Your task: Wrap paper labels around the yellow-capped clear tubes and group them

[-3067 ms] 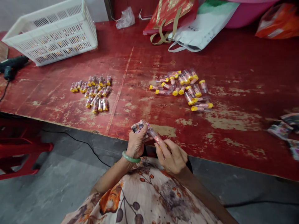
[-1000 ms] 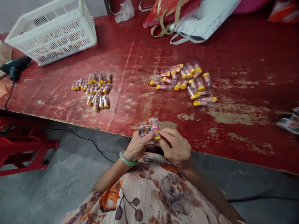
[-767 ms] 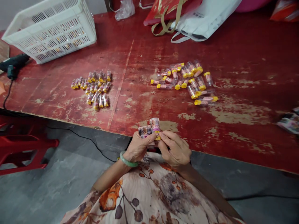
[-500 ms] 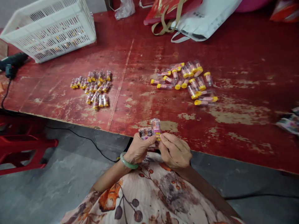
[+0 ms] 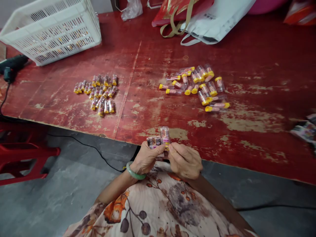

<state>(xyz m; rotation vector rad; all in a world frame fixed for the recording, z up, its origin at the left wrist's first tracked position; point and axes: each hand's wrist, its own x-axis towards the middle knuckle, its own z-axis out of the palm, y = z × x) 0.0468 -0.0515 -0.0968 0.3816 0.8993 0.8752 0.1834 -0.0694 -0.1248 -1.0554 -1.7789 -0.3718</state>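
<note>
My left hand (image 5: 144, 158), with a green bangle on its wrist, is closed on a stack of flat printed sleeves (image 5: 154, 141). A small clear tube (image 5: 165, 134) with a printed wrap and a yellow end stands almost upright against the sleeves. The fingertips of my right hand (image 5: 186, 160) pinch the tube's lower end, and my left thumb lies against it. Both hands are just over the table's near edge. Ahead on the right lies a loose pile of yellow-capped tubes (image 5: 195, 84); on the left, several printed-wrapped tubes (image 5: 98, 92) are grouped closely.
A white slatted plastic crate (image 5: 61, 36) stands at the far left of the worn red table (image 5: 148, 65), near a dark heat gun (image 5: 12, 65). Bags (image 5: 217, 19) lie at the back. More printed sleeves (image 5: 304, 131) are at the right edge. A red stool (image 5: 27, 154) stands lower left.
The tube's printed face has turned slightly in my fingers. Both hands keep nearly the same place and grip; the piles on the table have not changed.
</note>
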